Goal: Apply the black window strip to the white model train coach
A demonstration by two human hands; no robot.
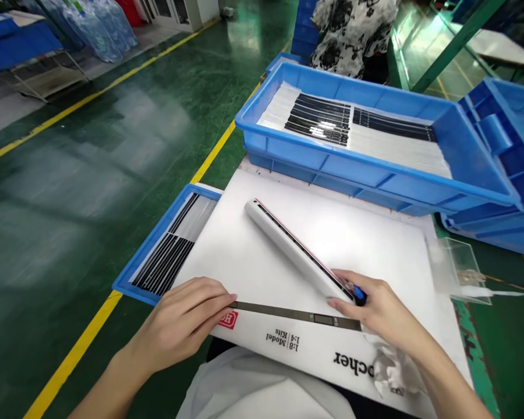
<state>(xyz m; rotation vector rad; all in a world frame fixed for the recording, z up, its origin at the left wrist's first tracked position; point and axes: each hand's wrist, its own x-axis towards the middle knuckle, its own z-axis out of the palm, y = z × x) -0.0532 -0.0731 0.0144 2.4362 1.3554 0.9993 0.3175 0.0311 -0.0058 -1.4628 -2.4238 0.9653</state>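
Under the fingers of the right hand, one end of a white cylinder is held: they curl closed over it and over a small blue piece at its tip. The cylinder slants away up and left across a white foam board, with a dark band and a red edge along its upper side. Left of those fingers, the left hand lies flat on the board, open and holding nothing. Its fingertips touch the end of a thin dark strip, which runs across to just beneath the right hand.

Below the strip, the near part of the board carries a red logo and upside-down black lettering. Crumpled white tissue lies just below the right wrist at the board's edge. Ahead of the fingers, bare board stretches up to a blue plastic tray holding rows of black-and-white strips. Past the left fingers, a shallow blue tray with similar strips meets the board's left edge, with green floor beyond it. Past the right fingers, a clear acrylic holder stands off the board's right edge. Farther ahead, a co-worker in a floral top stands beyond the tray.
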